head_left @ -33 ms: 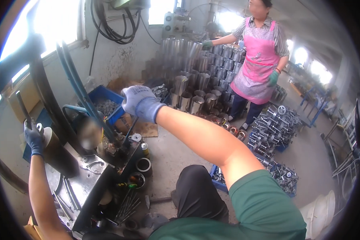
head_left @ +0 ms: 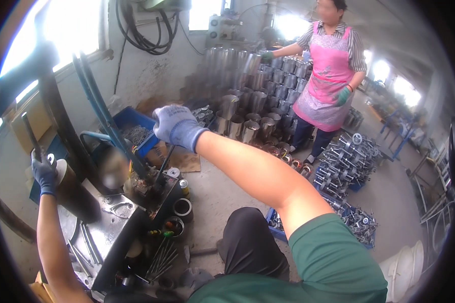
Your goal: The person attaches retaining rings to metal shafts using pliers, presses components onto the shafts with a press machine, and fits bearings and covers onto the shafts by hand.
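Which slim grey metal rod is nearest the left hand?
The steeply tilted grey rod jutting above the blue-gloved left hand; other rods lie on the shiny metal bench.

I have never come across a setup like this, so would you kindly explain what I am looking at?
There is no robot here: a person works with two gloved hands. The view comes from the left of two wide fisheye cameras worn on the head, looking down, so straight edges bend. The left hand grips an upright metal rod; the right hand is closed, apparently around the top of a dark lever. On the metal worktable are a large dark cylinder, a flat bracket and loose rods. Beyond, a co-worker in a pink apron stands beside stacked shiny cylinders.
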Tool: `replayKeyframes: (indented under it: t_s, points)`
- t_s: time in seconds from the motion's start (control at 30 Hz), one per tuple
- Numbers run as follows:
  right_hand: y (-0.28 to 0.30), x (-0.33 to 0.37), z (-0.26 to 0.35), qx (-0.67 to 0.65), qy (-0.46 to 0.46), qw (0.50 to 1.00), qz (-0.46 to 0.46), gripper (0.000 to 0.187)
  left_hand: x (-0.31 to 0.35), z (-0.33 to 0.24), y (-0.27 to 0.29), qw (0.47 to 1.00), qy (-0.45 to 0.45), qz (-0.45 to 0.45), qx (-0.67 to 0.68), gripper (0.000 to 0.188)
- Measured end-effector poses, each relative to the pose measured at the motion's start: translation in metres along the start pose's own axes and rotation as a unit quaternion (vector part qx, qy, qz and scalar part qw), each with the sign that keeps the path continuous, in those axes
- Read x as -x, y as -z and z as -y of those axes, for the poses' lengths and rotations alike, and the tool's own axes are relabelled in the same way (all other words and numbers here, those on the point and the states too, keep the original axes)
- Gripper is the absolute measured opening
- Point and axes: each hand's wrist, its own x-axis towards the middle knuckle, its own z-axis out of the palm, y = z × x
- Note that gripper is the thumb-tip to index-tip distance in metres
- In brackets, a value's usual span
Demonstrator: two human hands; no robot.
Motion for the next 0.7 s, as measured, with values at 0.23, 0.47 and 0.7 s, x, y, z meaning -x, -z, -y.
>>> replayKeyframes:
  t_s: [0.23,0.47,0.7]
  points:
    - [0.001,-0.022,0.011,0.034,-0.016,0.999,0.016,0.037,0.006,-0.080,0.003,0.993,-0.107,0.025,-0.040,0.045]
    - [-0.002,-0.021,-0.006,0.040,0.001,0.998,-0.039,0.035,0.004,-0.169,0.026,0.961,-0.268,-0.025,-0.063,0.017]
    - [0.000,0.045,-0.014,-0.061,0.081,0.994,-0.031,0.026,0.173,-0.216,0.070,0.891,0.027,-0.017,0.453,0.021]
